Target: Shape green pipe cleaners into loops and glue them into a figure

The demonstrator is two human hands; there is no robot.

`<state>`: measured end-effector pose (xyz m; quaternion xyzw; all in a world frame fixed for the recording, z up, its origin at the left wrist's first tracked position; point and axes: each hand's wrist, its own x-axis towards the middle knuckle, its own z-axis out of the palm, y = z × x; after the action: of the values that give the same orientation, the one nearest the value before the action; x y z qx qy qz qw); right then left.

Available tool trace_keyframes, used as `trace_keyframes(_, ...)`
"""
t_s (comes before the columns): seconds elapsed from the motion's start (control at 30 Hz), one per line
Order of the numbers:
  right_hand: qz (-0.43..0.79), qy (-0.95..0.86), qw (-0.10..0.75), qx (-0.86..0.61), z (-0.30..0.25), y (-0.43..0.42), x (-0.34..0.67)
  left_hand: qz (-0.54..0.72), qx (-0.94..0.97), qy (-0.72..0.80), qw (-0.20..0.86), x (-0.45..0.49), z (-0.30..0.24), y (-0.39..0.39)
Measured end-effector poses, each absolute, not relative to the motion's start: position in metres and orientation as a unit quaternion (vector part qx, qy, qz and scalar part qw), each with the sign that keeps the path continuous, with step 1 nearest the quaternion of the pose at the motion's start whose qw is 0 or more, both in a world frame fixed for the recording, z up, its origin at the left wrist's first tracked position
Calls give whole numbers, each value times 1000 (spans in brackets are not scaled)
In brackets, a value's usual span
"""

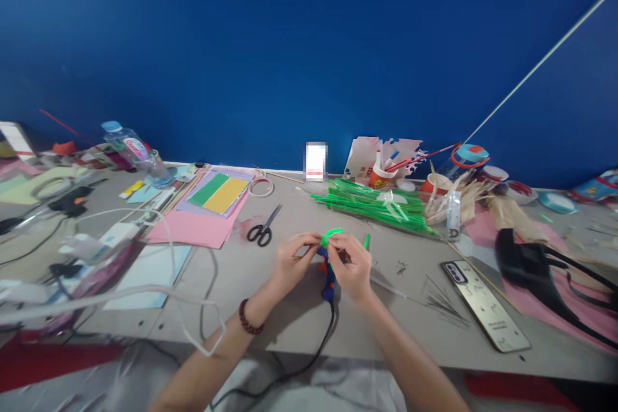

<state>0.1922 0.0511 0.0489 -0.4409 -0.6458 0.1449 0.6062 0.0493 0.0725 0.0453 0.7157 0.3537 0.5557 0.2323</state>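
Note:
My left hand [297,256] and my right hand [351,264] meet at the middle of the table, fingertips pinched. Between them is a small piece of bent bright green pipe cleaner [331,234], gripped from both sides; its exact shape is partly hidden by my fingers. Behind and below my hands lies a blue glue gun [329,284] with an orange trigger, its black cord running toward me. Another short green piece [367,242] shows just right of my right hand. To the left of my hands rest black-handled scissors [263,227].
A bundle of green pipe cleaners [376,204] lies behind my hands. Coloured sheets [193,230], a tape roll [261,187] and a bottle [132,149] are left. A phone [485,306], thin dark wires [444,304] and a black strapped object [526,270] are right. A blue wall [290,58] stands behind.

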Motion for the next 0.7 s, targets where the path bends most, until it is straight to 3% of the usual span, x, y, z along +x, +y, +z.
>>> trace_keyframes(0.33, 208, -689, 541, -434, 52, 60, 203, 557, 684, 385, 272, 47, 55, 74)
trace_keyframes(0.7, 158, -710, 535, -430, 49, 63, 209, 533, 714, 362, 274, 49, 52, 76)
